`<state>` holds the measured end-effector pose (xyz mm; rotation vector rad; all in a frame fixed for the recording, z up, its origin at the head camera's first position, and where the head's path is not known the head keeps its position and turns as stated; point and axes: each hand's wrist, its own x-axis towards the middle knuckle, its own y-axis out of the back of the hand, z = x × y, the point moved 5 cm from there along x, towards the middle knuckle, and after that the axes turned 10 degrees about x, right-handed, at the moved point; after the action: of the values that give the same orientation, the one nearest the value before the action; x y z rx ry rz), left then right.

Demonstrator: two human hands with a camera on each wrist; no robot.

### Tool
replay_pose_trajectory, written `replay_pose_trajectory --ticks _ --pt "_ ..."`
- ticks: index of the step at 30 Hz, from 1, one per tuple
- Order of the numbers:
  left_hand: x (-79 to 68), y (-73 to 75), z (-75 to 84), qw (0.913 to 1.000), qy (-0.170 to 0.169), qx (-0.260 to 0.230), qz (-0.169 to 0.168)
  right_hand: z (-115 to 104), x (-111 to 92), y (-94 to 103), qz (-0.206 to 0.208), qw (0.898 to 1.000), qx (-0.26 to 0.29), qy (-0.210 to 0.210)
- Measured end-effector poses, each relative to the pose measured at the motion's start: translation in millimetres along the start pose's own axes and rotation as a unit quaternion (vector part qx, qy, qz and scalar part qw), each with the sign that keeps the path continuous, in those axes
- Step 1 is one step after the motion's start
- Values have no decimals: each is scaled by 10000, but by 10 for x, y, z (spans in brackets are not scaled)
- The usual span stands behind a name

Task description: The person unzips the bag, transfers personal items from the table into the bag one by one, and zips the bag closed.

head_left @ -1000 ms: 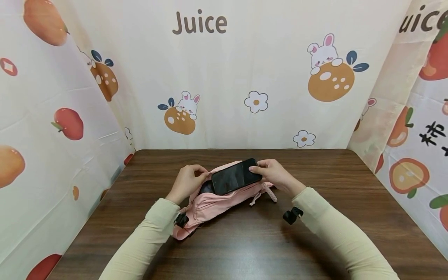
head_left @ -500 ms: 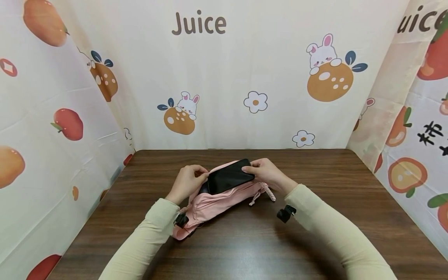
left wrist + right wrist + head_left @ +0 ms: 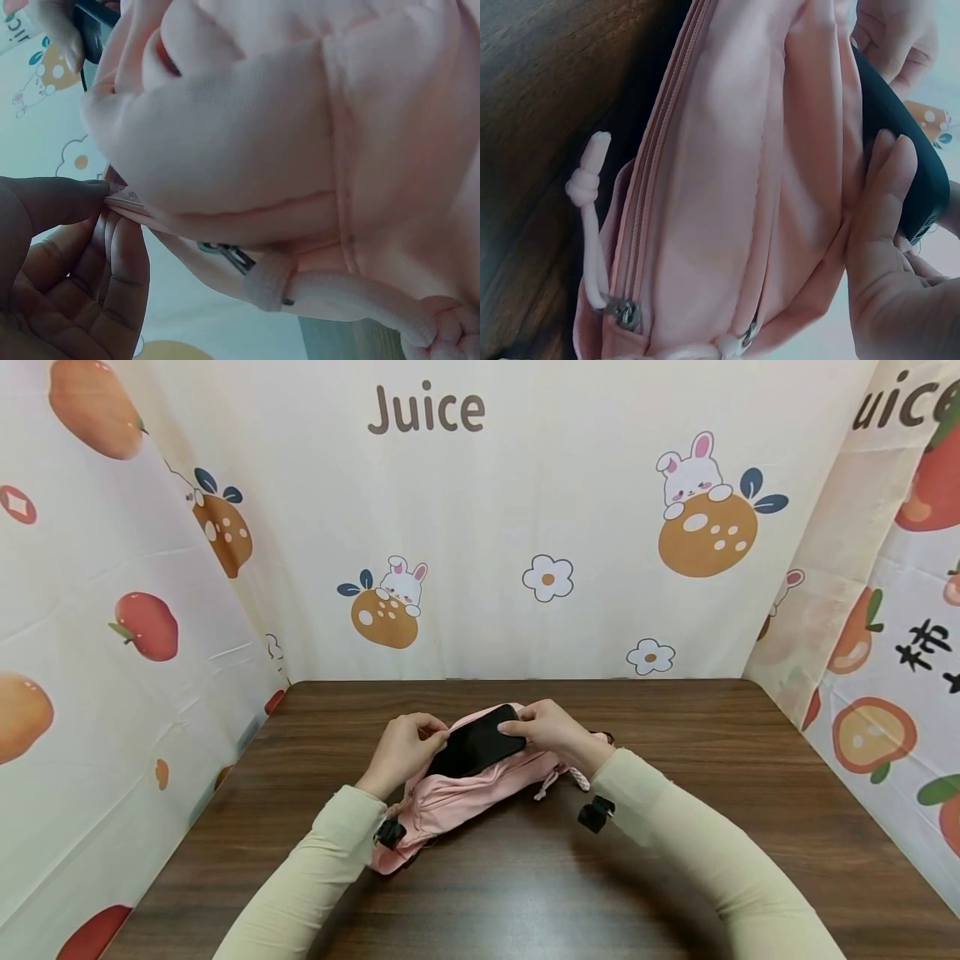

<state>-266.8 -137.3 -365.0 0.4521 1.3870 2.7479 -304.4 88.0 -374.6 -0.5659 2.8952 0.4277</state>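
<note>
A pink fabric bag (image 3: 472,797) lies aslant on the table with its upper opening spread. My right hand (image 3: 555,731) pinches a black smartphone (image 3: 474,747) at its right end, thumb on the dark face. The phone's left part sits within the bag's opening, and its lower edge is hidden by the fabric. In the right wrist view the phone (image 3: 889,112) sticks out beside the bag's folds. At the opening's left end, my left hand (image 3: 401,752) pinches the bag's edge. The left wrist view shows thumb and fingers of that hand (image 3: 82,255) gripping the zippered rim.
Braided cord pulls (image 3: 558,779) hang from the bag's front right. A closed-looking zipper (image 3: 660,165) with a knotted pull (image 3: 585,184) runs along the bag's side. The brown wooden table (image 3: 540,877) meets printed curtains (image 3: 480,527) at the back and sides.
My right hand has moved left and slightly down with the phone, which sits further into the bag's opening. The left hand has stayed at the bag's edge.
</note>
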Motion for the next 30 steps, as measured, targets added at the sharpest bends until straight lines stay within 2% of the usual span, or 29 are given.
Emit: replay_pose_trajectory --ticks 8,13,16,19,24,30 --pt "1 -2 2 10000 -12 -4 32 -49 39 -84 -198 9997 -97 -69" --pt "2 -1 -6 10000 -24 -1 55 -102 45 -62 -518 9972 -528 67" --pt "-1 3 -9 10000 -24 -3 52 -149 30 -25 -576 9923 -1045 330" --pt "-6 10 -8 10000 -11 -14 50 -172 19 12 -500 9886 -1329 509" --pt "-6 12 -3 10000 -8 -11 58 -161 16 31 -438 9856 -1350 923" --pt "-1 10 0 10000 -5 18 91 -182 13 16 -545 9770 -1446 1467"
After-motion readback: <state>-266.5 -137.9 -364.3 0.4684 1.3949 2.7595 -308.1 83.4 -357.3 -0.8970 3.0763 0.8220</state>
